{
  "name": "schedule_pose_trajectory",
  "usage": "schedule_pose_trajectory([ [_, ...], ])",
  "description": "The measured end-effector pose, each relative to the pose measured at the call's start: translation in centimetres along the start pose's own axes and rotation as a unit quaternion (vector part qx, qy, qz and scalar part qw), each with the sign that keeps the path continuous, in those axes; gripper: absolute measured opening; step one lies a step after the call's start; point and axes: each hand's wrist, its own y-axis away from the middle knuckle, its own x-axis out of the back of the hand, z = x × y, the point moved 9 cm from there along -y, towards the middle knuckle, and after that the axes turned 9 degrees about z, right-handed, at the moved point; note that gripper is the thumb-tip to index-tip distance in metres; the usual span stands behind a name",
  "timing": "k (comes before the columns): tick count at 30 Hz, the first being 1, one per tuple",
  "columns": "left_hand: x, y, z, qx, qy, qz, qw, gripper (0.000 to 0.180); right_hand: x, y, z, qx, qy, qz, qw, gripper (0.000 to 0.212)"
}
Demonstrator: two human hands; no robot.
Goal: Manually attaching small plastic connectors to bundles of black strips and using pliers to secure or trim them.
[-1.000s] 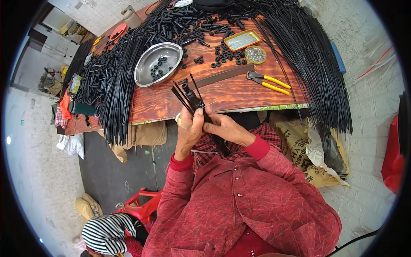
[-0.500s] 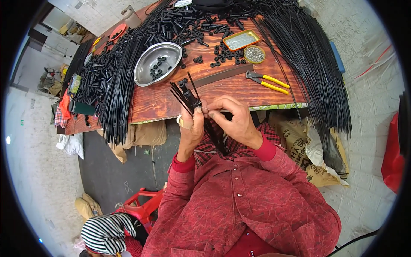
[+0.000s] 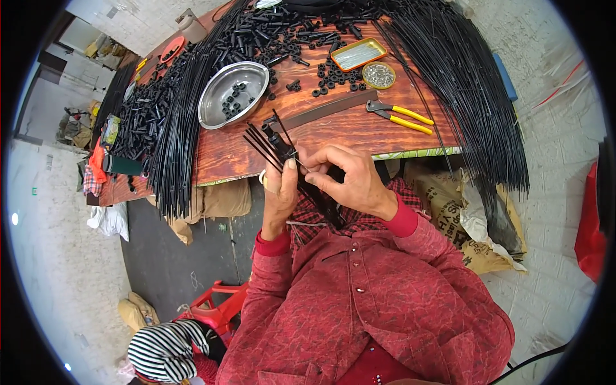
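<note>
My left hand (image 3: 280, 196) is closed around a bundle of thin black rods (image 3: 325, 206) in front of the table's near edge. The rods' upper ends fan out past my thumb, beside a black tubular fitting (image 3: 277, 144). A white band wraps part of this hand. Close by on the right, my right hand (image 3: 359, 183) pinches a thin silvery wire (image 3: 302, 163) between thumb and forefinger, where it meets the bundle. Part of the wire is hidden by my fingertips. The bundle's lower end hangs over my checked apron.
On the wooden table (image 3: 224, 154) are a metal bowl (image 3: 208, 106) with black rings, yellow-handled pliers (image 3: 410, 120), a dark flat bar (image 3: 327, 110), a tray of wires (image 3: 359, 55) and a round dish (image 3: 378, 76). Long black rods (image 3: 462, 96) overhang its edge. Behind left, another person (image 3: 163, 350) bends.
Both hands and the bundle have shifted slightly left, with the rods' tops tilting further left. My right fingers stay pinched on the wire. The whole view has moved a little.
</note>
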Motion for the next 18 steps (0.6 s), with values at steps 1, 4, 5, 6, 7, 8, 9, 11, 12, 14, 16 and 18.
schedule_pose_trajectory([
  [1,0.3,-0.1,-0.4,0.002,-0.002,-0.002,1.000,0.032,-0.3,0.1,0.3,-0.013,-0.007,0.002,1.000,0.019],
  [4,1.3,-0.3,-1.6,0.025,-0.011,0.003,1.000,0.038,-0.7,0.1,0.7,-0.010,-0.012,0.019,1.000,0.017],
  [5,1.3,-0.3,-1.9,0.029,-0.013,-0.001,1.000,0.038,-0.9,0.1,1.0,-0.015,-0.014,0.023,1.000,0.017],
  [6,1.4,-0.4,-2.3,0.036,0.037,-0.003,0.999,0.040,-1.1,0.1,1.2,-0.012,-0.016,0.024,1.000,0.017],
  [7,1.6,-0.4,-2.5,0.042,0.087,-0.003,0.995,0.043,-1.3,0.0,1.3,-0.009,-0.018,0.025,0.999,0.016],
  [8,1.8,-0.4,-2.8,0.054,0.100,-0.004,0.993,0.044,-1.4,-0.1,1.2,0.008,-0.026,0.031,0.999,0.017],
  [9,1.8,-0.3,-3.0,0.057,0.098,-0.006,0.994,0.044,-1.4,-0.2,1.4,0.005,-0.028,0.033,0.999,0.017],
  [11,2.1,-0.5,-2.9,0.053,0.115,0.010,0.992,0.045,-1.6,-0.3,1.5,0.010,-0.024,0.027,0.999,0.017],
  [12,2.1,-0.5,-3.0,0.051,0.114,0.009,0.992,0.045,-1.7,-0.2,1.5,0.006,-0.025,0.029,0.999,0.017],
  [14,2.2,-0.5,-2.9,0.048,0.108,0.011,0.993,0.044,-1.8,-0.3,1.6,-0.002,-0.035,0.028,0.999,0.017],
  [16,2.3,-0.6,-2.9,0.044,0.103,0.014,0.994,0.044,-1.8,-0.3,1.7,0.003,-0.027,0.036,0.999,0.016],
  [18,2.3,-0.7,-3.1,0.045,0.093,0.014,0.995,0.043,-1.6,-0.5,1.7,0.009,-0.018,0.043,0.999,0.016],
])
